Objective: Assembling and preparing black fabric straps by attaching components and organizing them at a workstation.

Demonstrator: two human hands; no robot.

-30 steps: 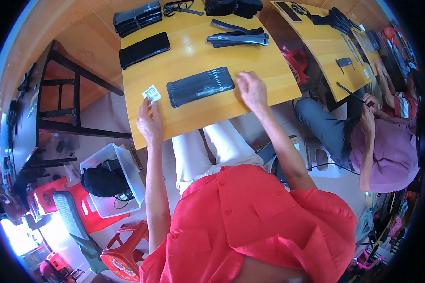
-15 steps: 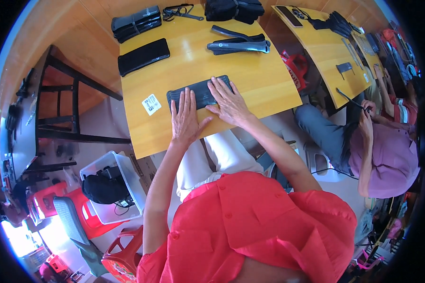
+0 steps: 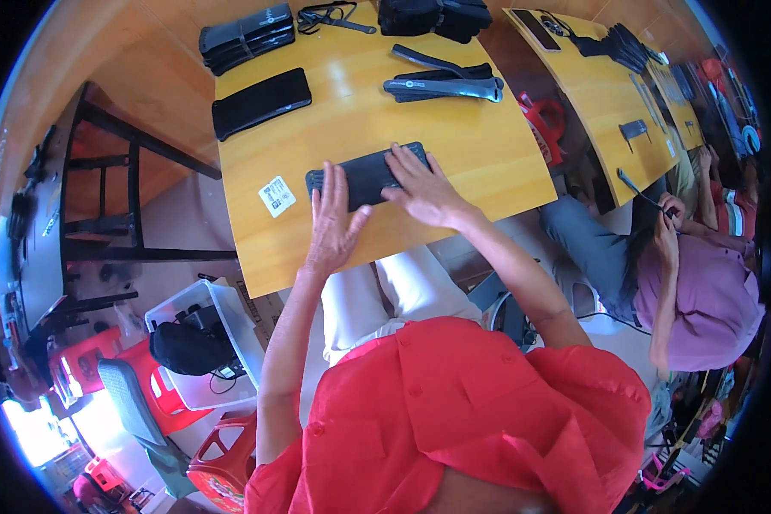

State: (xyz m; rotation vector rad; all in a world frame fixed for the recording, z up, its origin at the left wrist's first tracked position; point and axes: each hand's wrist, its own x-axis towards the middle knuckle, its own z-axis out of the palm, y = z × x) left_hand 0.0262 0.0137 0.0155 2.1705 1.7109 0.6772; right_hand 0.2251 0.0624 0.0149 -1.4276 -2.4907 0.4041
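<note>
A flat, black, oblong fabric pouch [image 3: 367, 176] is seen lying near the front edge of the yellow wooden table [image 3: 488, 163], directly in front of the seated person. The left hand [image 3: 334, 224] is laid on the pouch's left end with its fingers spread and flat, gripping nothing; the right hand [image 3: 421, 190] is pressed on the pouch's right half, fingers likewise splayed and not closed around anything. The work appears to be at a smoothing or flattening stage: the pouch is judged not yet set aside. A similar black flat pouch [image 3: 260, 102] lies farther back to the left, and a stack of black pieces [image 3: 247, 36] is placed at the far edge. Two long dark grey strips [image 3: 444, 84] lie to the right, and a small white square label [image 3: 276, 196] is stuck to the tabletop beside the left hand. Beyond, a second yellow table [image 3: 604, 94] is occupied by a person in a purple top [image 3: 702, 300]; a white plastic bin [image 3: 223, 330] and red plastic stools [image 3: 223, 458] stand on the floor.
</note>
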